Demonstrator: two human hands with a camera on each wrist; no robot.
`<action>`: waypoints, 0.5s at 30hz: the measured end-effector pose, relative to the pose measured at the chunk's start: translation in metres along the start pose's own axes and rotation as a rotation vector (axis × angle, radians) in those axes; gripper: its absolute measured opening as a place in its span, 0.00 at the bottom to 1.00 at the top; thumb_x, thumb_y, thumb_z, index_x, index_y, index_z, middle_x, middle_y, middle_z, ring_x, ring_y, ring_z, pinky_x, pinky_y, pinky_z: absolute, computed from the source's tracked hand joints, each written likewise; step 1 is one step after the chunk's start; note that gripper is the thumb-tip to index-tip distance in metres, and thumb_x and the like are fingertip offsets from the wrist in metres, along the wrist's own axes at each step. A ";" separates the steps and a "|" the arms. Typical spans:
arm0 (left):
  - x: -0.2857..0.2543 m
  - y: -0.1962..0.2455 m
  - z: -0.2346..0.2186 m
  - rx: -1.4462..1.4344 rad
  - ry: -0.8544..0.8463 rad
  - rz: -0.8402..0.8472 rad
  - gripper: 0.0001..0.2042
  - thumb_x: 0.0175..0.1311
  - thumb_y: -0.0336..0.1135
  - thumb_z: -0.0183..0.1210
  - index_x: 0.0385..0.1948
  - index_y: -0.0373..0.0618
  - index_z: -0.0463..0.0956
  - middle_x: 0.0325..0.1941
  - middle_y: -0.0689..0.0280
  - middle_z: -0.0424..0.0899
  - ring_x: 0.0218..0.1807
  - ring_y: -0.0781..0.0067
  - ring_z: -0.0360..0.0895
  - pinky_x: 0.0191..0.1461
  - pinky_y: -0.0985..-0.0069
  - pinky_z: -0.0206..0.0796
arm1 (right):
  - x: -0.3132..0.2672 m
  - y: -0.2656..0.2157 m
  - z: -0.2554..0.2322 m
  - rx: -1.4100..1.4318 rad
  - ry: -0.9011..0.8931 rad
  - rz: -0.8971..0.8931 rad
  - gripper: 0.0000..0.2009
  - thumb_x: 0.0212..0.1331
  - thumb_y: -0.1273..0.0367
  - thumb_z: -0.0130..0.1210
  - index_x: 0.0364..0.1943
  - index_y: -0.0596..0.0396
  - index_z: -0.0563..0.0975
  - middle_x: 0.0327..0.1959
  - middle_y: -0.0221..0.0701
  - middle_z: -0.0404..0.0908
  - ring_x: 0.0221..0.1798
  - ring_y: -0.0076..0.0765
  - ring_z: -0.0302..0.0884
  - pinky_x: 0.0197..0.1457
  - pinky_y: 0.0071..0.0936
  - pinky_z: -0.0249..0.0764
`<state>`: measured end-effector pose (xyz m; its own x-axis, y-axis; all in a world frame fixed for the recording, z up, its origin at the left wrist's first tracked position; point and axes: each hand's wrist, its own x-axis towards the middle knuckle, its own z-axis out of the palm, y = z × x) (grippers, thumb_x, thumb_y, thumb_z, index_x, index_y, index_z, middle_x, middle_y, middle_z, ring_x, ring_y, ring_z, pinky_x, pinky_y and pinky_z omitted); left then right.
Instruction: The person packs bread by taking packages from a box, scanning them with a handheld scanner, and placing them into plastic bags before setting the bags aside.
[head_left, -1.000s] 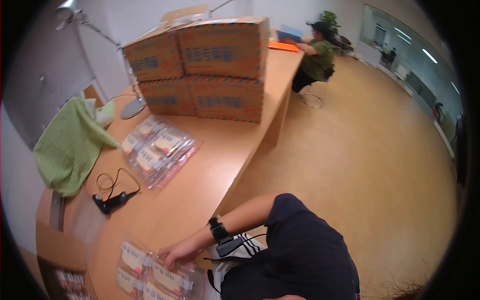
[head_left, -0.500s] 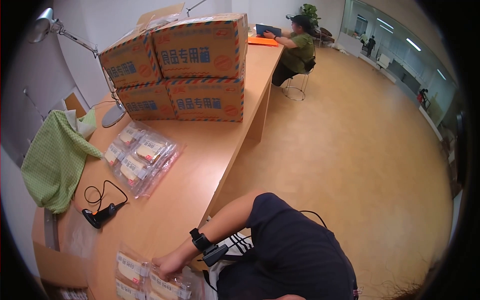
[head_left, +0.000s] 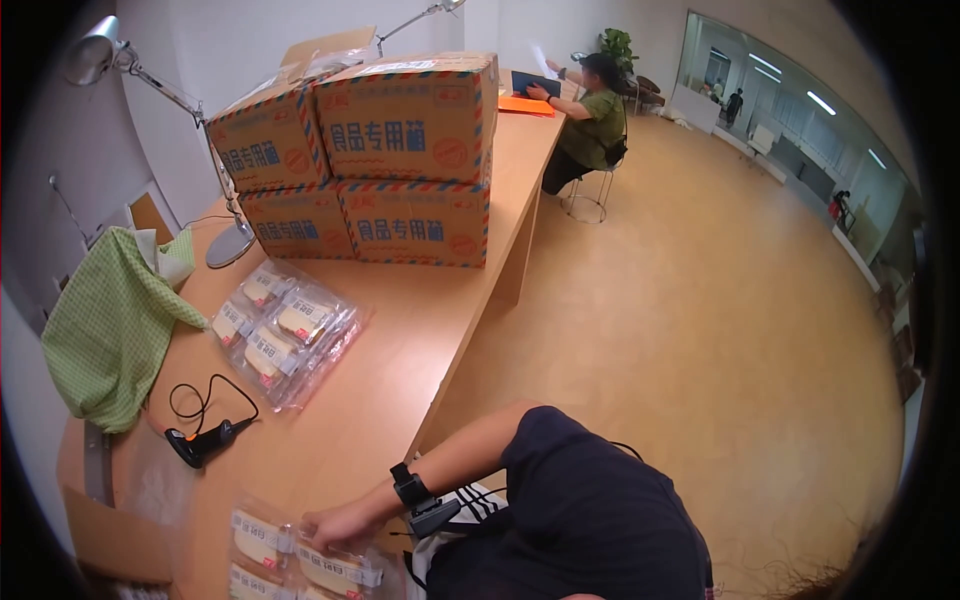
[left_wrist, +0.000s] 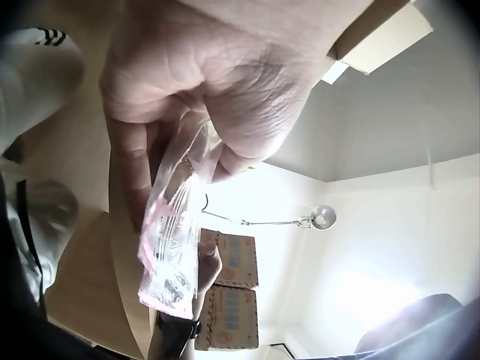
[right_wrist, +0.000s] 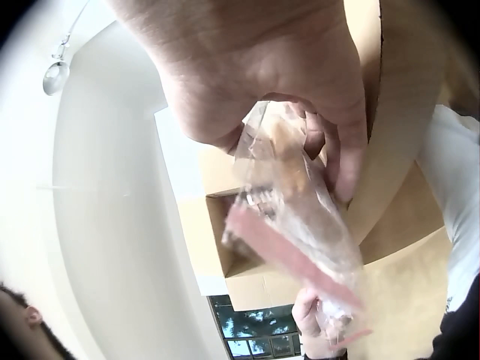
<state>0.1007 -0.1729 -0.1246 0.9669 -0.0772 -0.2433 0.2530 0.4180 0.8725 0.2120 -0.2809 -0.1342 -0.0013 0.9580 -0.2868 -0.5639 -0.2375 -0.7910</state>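
Held by the left hand (left_wrist: 217,75) and right hand (head_left: 345,524), the clear plastic pack (head_left: 290,560) shows cream packets with dark lettering, red corner patches and a pink edge strip. Behind the right hand, a black band (head_left: 410,487) meets a dark navy sleeve (head_left: 600,490). Well apart from that hand are brown cartons (head_left: 400,130) with blue lettering and red-and-blue striped edges, and a green checked cloth (head_left: 115,330).

The left hand (left_wrist: 202,79) and right hand (right_wrist: 274,75) both pinch with curled fingers (left_wrist: 133,161), right elbow (head_left: 530,428) bent.
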 end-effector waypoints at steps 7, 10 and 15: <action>0.009 -0.004 -0.007 -0.001 -0.014 -0.007 0.44 0.51 0.21 0.55 0.73 0.48 0.43 0.55 0.59 0.75 0.29 0.86 0.71 0.29 0.88 0.64 | 0.016 0.018 -0.006 -0.320 0.161 -0.109 0.34 0.47 0.71 0.59 0.59 0.66 0.56 0.50 0.46 0.71 0.53 0.43 0.73 0.53 0.36 0.74; 0.005 -0.005 -0.014 -0.007 0.021 0.008 0.44 0.50 0.21 0.55 0.73 0.48 0.43 0.55 0.59 0.75 0.29 0.86 0.71 0.29 0.88 0.64 | 0.024 0.020 -0.015 -0.337 0.096 -0.143 0.37 0.47 0.73 0.59 0.63 0.65 0.54 0.52 0.45 0.71 0.57 0.41 0.72 0.55 0.36 0.74; -0.073 -0.007 -0.035 -0.044 0.336 0.123 0.44 0.50 0.21 0.55 0.73 0.48 0.43 0.56 0.59 0.74 0.30 0.85 0.71 0.28 0.89 0.63 | 0.004 0.000 -0.008 -0.202 0.041 -0.216 0.40 0.50 0.78 0.57 0.69 0.58 0.51 0.61 0.43 0.66 0.63 0.37 0.66 0.63 0.32 0.68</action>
<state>0.0275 -0.1389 -0.1280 0.9229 0.2745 -0.2699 0.1269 0.4449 0.8865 0.2190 -0.2784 -0.1397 0.1361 0.9836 -0.1181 -0.3716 -0.0598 -0.9265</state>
